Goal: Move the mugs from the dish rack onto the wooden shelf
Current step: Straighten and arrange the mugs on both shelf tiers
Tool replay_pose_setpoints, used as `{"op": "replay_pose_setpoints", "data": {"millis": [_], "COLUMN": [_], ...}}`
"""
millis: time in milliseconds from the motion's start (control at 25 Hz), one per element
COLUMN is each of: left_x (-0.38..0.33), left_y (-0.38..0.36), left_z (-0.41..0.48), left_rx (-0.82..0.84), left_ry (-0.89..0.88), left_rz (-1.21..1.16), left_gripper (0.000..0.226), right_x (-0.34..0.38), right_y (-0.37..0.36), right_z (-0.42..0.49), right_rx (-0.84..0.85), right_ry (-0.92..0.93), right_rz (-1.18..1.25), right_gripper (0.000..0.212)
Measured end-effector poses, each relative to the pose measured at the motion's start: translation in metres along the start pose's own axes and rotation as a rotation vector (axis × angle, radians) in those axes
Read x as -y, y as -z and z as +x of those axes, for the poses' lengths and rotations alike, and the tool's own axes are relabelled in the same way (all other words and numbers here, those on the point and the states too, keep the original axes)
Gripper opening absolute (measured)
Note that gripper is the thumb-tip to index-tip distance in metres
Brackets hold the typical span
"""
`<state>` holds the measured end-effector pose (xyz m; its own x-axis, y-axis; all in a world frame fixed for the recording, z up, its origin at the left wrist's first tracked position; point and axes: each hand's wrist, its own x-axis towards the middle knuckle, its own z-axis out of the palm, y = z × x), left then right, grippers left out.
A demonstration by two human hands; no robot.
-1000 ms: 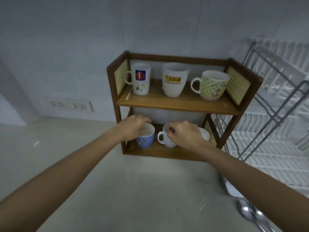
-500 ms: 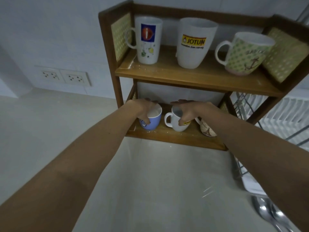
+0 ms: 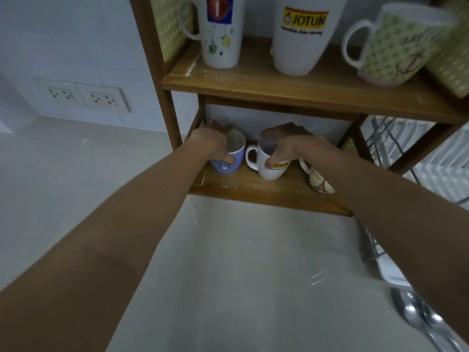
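Observation:
On the bottom board of the wooden shelf [image 3: 266, 191], my left hand [image 3: 212, 141] grips the rim of a blue mug with a smiling face [image 3: 228, 165]. My right hand [image 3: 289, 143] grips the rim of a white mug with a yellow label [image 3: 272, 168] beside it. Both mugs stand upright on the board. A patterned mug [image 3: 318, 181] sits to the right, partly hidden behind my right forearm. The top board carries a tall white mug [image 3: 220, 34], a white JOTUN mug [image 3: 302, 39] and a green dotted mug [image 3: 396, 47].
The metal dish rack [image 3: 406, 153] with its white tray stands just right of the shelf. Spoons [image 3: 416, 318] lie on the counter at the lower right. Wall sockets [image 3: 83, 96] are on the tiled wall at left. The pale counter [image 3: 228, 275] spreads in front.
The camera has come lower and closer to the shelf. Both hands have stayed on the blue and white mugs, which now rest a little deeper on the bottom board.

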<state>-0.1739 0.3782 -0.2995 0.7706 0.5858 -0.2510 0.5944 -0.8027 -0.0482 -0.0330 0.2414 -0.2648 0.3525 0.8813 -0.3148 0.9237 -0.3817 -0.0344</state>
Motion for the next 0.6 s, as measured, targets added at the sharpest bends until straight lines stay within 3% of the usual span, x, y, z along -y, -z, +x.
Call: {"op": "replay_pose_setpoints", "data": {"millis": [200,360,440,520,600], "left_x": [-0.002,-0.012,-0.029,-0.055,-0.079], "left_y": [-0.001,0.01,0.021,0.029,0.03], "left_z": [0.0,-0.005,-0.003,0.002,0.006], "left_rx": [-0.018,0.055,0.005,-0.03,-0.026], "left_ry": [0.008,0.035,-0.052,-0.158,-0.189], "left_rz": [-0.012,0.037,-0.049,-0.144,-0.148], "left_gripper": [0.095,0.109,0.107,0.096,0.09], "right_x": [0.0,-0.012,-0.034,-0.061,-0.08], "right_y": [-0.003,0.006,0.016,0.023,0.021], "right_z": [0.006,0.0,-0.011,-0.024,-0.036], "right_rx": [-0.025,0.174,0.152,0.175,0.275], "right_ry": [-0.028,-0.093,-0.158,-0.265,-0.375], "right_rz": [0.009,0.094,0.146,0.033,-0.12], "right_gripper": [0.092,0.113,0.11,0.098,0.103]}}
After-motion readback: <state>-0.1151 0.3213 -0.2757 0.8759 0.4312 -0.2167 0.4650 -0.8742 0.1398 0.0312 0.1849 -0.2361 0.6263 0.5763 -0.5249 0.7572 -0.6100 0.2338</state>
